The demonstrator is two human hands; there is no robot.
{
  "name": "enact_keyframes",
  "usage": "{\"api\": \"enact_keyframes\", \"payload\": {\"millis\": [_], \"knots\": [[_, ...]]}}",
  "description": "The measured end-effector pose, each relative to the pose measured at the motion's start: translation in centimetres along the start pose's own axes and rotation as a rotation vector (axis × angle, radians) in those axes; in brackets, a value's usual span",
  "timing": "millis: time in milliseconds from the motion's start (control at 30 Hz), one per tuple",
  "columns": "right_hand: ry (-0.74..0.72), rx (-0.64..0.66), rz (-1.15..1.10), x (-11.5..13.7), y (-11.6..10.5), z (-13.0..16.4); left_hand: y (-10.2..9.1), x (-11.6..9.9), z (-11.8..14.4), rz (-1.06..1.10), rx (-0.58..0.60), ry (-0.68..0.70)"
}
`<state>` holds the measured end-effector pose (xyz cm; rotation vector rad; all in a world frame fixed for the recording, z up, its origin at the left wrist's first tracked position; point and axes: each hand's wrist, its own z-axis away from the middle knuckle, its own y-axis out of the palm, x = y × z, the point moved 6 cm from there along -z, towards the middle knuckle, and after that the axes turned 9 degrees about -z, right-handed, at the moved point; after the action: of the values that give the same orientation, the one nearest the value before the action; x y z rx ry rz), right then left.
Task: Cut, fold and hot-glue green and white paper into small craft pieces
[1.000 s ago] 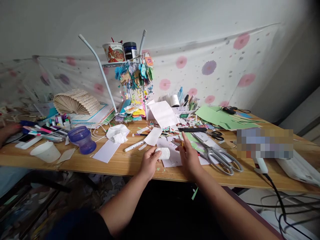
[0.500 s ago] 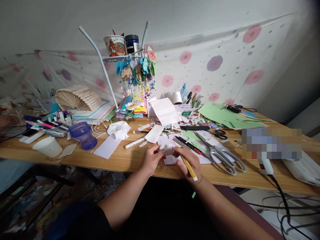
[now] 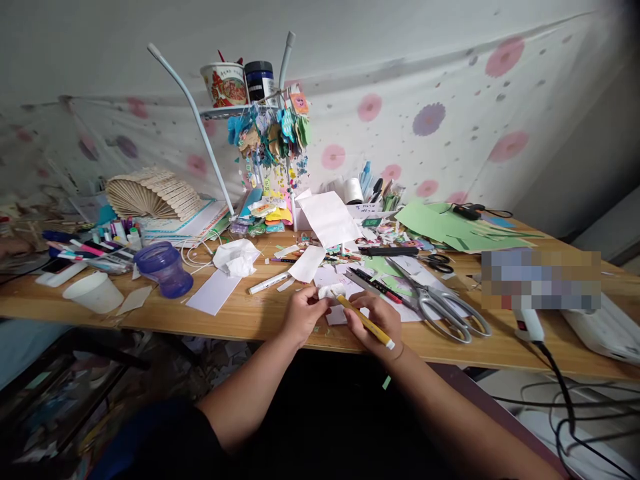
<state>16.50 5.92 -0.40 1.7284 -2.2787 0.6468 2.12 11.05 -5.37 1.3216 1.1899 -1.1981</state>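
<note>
Between finger and thumb, my left hand (image 3: 305, 316) pinches a small white piece (image 3: 331, 291), which looks like paper or cardboard. A yellow marker pen (image 3: 367, 323) is gripped in my right hand (image 3: 377, 320). Its tip points up and left and meets or nearly meets the white piece; I cannot tell whether they touch. Both hands are above the table's front edge. Large silver scissors (image 3: 440, 303) lie to the right of my right hand, with black and red pens (image 3: 375, 285) just beyond it. A white marker (image 3: 269, 283) rests left of my hands.
A purple cup (image 3: 165, 270), a white cup (image 3: 94, 293) and crumpled tissue (image 3: 236, 257) are on the left of the wooden table (image 3: 270, 322). Green paper (image 3: 440, 227) lies at the back right. A white rack (image 3: 193, 113) stands behind. Another person's hand (image 3: 13, 247) shows far left.
The yellow marker has swung in my right hand, so its tip now shows at the white piece. My left hand keeps its pinch. The whole view has shifted slightly.
</note>
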Motion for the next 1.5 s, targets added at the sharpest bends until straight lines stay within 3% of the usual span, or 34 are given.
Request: {"api": "enact_keyframes", "payload": {"millis": [133, 300, 433, 600, 733, 867, 1000, 1133, 1267, 1400, 1500], "knots": [[0.005, -0.006, 0.046, 0.1, 0.0, -0.2, 0.0, -0.1, 0.0, -0.005, 0.01, 0.016], [-0.035, 0.085, 0.006, 0.4, 0.7, -0.2, 0.1, -0.1, 0.1, 0.016, 0.022, 0.026], [-0.004, 0.028, 0.049, 0.2, 0.4, -0.2, 0.1, -0.2, 0.1, 0.007, 0.02, 0.025], [-0.023, 0.095, 0.02, 0.4, 0.8, -0.2, 0.1, -0.2, 0.1, 0.006, 0.03, 0.036], [-0.001, 0.034, 0.062, 0.3, 0.4, -0.2, 0.0, 0.0, 0.0, 0.001, 0.034, 0.03], [-0.049, 0.109, 0.041, 0.6, 0.8, -0.1, 0.0, 0.1, -0.1, 0.0, 0.046, 0.046], [-0.019, 0.031, 0.064, 0.5, 0.3, -0.3, 0.0, 0.1, 0.0, 0.0, 0.049, 0.039], [-0.057, 0.129, 0.02, 0.8, 0.9, -0.3, 0.1, -0.2, 0.1, 0.006, 0.045, 0.043], [-0.04, 0.056, 0.064, 0.7, 0.6, -0.3, 0.2, -0.3, 0.1, 0.025, 0.044, 0.014], [-0.074, 0.135, 0.037, 1.0, 1.2, -0.3, 0.2, -0.4, 0.2, 0.013, 0.044, 0.015], [-0.038, 0.065, 0.07, 0.8, 0.7, -0.3, 0.2, -0.4, 0.2, 0.012, 0.043, 0.016]]}}
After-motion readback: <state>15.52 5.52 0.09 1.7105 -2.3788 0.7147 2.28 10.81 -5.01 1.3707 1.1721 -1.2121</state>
